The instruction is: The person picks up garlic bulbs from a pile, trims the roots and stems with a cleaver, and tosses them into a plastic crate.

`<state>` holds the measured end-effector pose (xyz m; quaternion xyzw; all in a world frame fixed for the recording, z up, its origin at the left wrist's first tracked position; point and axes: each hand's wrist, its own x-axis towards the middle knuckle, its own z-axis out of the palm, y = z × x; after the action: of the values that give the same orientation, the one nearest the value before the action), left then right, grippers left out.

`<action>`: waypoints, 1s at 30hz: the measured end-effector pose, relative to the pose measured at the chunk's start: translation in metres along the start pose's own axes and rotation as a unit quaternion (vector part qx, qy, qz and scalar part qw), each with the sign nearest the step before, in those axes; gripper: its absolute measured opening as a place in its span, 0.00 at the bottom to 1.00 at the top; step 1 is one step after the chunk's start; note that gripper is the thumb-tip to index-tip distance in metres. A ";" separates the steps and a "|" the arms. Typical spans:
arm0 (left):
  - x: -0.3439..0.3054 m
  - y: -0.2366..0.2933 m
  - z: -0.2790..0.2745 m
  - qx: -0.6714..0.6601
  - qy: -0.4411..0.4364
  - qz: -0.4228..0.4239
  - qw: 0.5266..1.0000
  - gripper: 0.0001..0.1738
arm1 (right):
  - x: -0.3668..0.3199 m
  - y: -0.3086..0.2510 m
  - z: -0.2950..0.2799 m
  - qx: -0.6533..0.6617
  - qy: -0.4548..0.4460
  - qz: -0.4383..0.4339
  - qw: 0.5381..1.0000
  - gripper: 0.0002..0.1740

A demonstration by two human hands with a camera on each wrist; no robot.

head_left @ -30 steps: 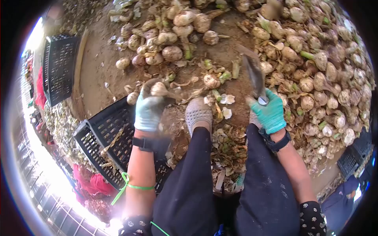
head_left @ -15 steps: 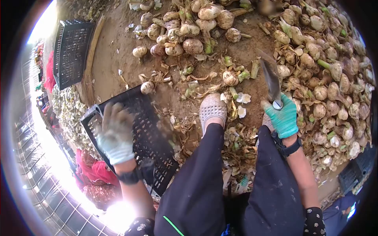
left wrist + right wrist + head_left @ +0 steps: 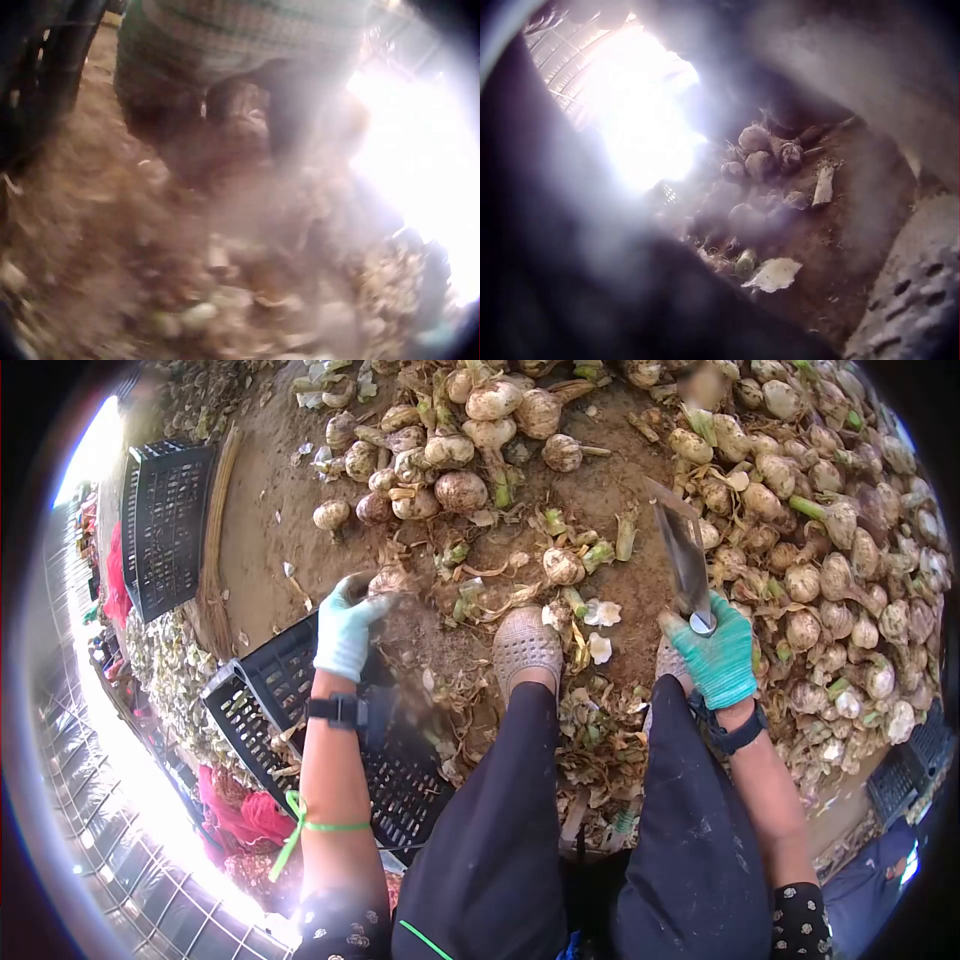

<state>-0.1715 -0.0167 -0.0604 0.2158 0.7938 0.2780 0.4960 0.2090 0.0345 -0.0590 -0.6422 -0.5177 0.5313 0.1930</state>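
Observation:
Gloved in pale teal, the left hand [image 3: 345,630] pinches a garlic bulb [image 3: 391,582] just above the ground, beyond the black crate [image 3: 405,795]. In the blurred left wrist view, the bulb [image 3: 249,109] shows between the dark glove fingers. A green glove covers the right hand [image 3: 717,652], which grips the handle of a wide metal blade [image 3: 684,550] pointing away from the body. The right wrist view shows neither the blade nor the fingers clearly.
A large garlic heap [image 3: 800,580] lies at the right, a smaller pile [image 3: 440,460] ahead. Another black crate [image 3: 165,530] stands at the far left. Trimmed stalks and husks surround the shoe [image 3: 527,643]. A wire mesh [image 3: 110,840] runs along the left edge.
The left hand held a bulb, was over the crate with fingers spread half a second ago, and is back beyond the crate with a bulb. The right hand keeps its grip on the blade.

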 end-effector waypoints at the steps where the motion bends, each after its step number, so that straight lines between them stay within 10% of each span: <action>1: -0.010 0.008 0.007 -0.002 0.003 0.001 1.000 0.26 | 0.000 -0.004 0.002 0.012 -0.005 0.015 1.000 0.16; 6: -0.039 0.025 0.059 -0.325 -0.184 -0.027 0.927 0.36 | -0.005 -0.013 0.011 -0.002 -0.028 -0.023 0.999 0.16; 17: -0.050 0.074 0.150 -0.160 -0.277 -0.010 0.947 0.38 | -0.009 -0.026 0.004 -0.018 -0.044 -0.124 0.991 0.13; 19: -0.056 0.106 0.155 -0.199 -0.217 0.051 0.954 0.38 | -0.008 -0.025 -0.005 0.085 0.004 0.018 0.996 0.13; 23: -0.084 0.157 0.165 -0.263 -0.401 0.257 0.839 0.34 | -0.007 0.000 -0.028 0.258 0.142 0.092 0.951 0.08; 27: -0.035 0.107 0.173 0.093 -0.151 0.326 0.928 0.35 | -0.002 0.008 -0.058 0.338 0.342 0.028 0.876 0.06; 30: -0.024 0.072 0.189 0.523 -0.048 0.240 0.816 0.38 | -0.005 0.017 -0.060 0.319 0.378 0.027 0.868 0.07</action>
<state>0.0142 0.0657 -0.0640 0.6394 0.7178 -0.0801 0.2637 0.2705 0.0419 -0.0480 -0.7111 -0.1897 0.3889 0.5541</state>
